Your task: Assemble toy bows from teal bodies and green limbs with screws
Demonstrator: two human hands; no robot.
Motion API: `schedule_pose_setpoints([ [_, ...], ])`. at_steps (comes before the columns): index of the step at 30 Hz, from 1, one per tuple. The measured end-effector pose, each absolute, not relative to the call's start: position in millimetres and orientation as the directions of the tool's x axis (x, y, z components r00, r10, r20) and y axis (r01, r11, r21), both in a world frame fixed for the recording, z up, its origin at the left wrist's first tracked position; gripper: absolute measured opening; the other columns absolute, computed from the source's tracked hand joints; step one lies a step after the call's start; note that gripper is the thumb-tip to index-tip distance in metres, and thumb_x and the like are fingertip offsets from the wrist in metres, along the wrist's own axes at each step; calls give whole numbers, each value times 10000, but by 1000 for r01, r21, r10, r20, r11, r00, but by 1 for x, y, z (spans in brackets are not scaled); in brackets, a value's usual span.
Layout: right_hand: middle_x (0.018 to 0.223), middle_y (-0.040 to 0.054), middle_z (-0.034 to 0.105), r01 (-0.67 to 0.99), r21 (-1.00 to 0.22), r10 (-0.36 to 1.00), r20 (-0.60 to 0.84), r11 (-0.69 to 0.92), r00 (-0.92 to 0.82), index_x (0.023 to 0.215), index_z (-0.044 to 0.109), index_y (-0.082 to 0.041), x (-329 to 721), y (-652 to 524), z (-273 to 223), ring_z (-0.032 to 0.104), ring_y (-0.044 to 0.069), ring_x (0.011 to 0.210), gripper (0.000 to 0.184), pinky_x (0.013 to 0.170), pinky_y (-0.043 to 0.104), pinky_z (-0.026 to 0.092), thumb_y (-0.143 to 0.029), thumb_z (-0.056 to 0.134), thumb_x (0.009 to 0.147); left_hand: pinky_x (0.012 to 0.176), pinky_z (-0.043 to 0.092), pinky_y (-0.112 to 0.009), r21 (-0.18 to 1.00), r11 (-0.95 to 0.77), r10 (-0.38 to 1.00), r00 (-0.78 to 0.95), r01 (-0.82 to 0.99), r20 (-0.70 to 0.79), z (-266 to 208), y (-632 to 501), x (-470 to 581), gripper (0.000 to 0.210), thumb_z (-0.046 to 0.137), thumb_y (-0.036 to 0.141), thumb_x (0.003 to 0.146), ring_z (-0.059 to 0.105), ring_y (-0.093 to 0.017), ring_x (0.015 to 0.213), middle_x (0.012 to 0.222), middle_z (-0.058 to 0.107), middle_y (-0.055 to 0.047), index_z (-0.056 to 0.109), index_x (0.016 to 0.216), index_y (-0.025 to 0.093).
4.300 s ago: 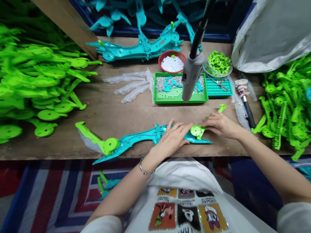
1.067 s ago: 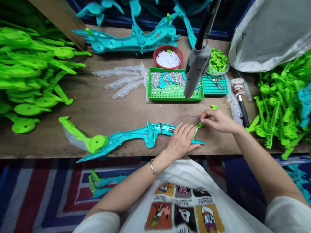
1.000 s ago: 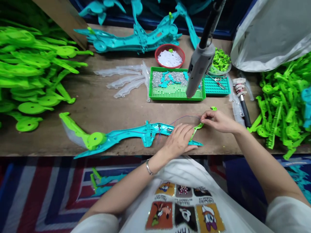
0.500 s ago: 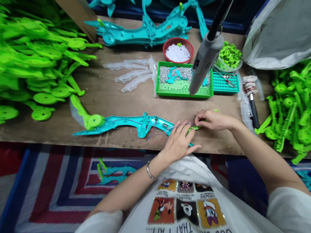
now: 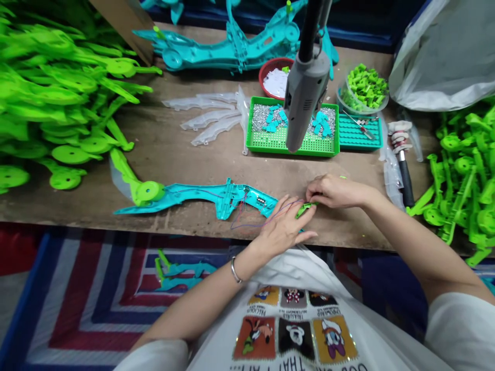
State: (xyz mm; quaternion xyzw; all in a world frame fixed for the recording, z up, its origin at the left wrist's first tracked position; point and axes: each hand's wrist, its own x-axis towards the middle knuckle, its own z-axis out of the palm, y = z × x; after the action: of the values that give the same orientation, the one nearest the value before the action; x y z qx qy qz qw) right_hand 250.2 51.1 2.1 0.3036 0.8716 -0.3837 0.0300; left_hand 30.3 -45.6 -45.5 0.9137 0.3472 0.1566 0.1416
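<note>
**Loose wires in the pinch, and little slack for a slip**

Here we are at the desk (image 5: pixel 185 159), the clock centred on the left hand (image 5: pixel 284 222), 12 at the far side. That left hand lies flat, palm down, fingers spread over the bow (image 5: pixel 195 193), which stretches away towards 10 o'clock. Over at 2, the right hand (image 5: pixel 335 191) is pinched closed, and by the look of it the wires (image 5: pixel 251 225) are in that grip. The green part (image 5: pixel 304 208) sits between the hands, at 2; whether the fingertips nip that too, I cannot tell.

Now watch the slack! The wires loop out to 9 o'clock, close to the near edge, then run across the left fingers. One sharp pull from 2 could, I judge, tear an end loose inside the bow. A lifted left hand might drag the loop up with it, snagged on a finger. And lean on the bow too hard: its tip towards 9 lies just inside the near edge, so a twist could swing it over, with the wheel (image 5: pixel 150 191) weighing that end. Up at 12, the driver (image 5: pixel 307 93) hangs before the tray (image 5: pixel 293 146); a careless reach there might knock it.
</note>
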Motion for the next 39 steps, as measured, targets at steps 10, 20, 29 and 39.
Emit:
schedule_pose_setpoints([
  [10, 919, 32, 763, 564, -715, 542, -304, 413, -783, 957, 716, -181, 255, 52, 1, 674, 151, 797, 186, 776, 268, 466, -123, 548, 902, 1195, 368, -517, 309, -701, 701, 701, 642, 133, -46, -46, 32, 742, 573, 648, 909, 546, -323, 1316, 1367, 566, -193, 514, 1467, 164],
  [20, 967, 66, 696, 474, -748, 612, -116, 464, -782, 940, 696, -181, 264, 45, -8, 638, 204, 949, 151, 866, 328, 490, -103, 617, 840, 1190, 370, -522, 301, -692, 707, 701, 656, 99, -37, -44, 37, 676, 581, 593, 941, 594, -285, 1241, 1286, 610, -163, 512, 1453, 157],
  [29, 952, 78, 687, 563, -563, 697, 31, 605, -717, 1006, 695, -192, 269, 16, -22, 607, 254, 962, 137, 869, 402, 446, -171, 642, 881, 990, 540, -387, 188, -780, 612, 663, 598, 432, -31, -81, 34, 427, 635, 332, 976, 641, -270, 1209, 1223, 682, -168, 573, 1335, 110],
  [39, 906, 78, 620, 616, -484, 759, 178, 622, -626, 942, 678, -192, 275, -2, -26, 543, 231, 862, 95, 799, 395, 434, -245, 599, 950, 908, 436, -439, 226, -550, 835, 529, 804, 153, 18, -34, 52, 377, 695, 426, 913, 579, -299, 1049, 1088, 656, -125, 623, 1149, 141],
])
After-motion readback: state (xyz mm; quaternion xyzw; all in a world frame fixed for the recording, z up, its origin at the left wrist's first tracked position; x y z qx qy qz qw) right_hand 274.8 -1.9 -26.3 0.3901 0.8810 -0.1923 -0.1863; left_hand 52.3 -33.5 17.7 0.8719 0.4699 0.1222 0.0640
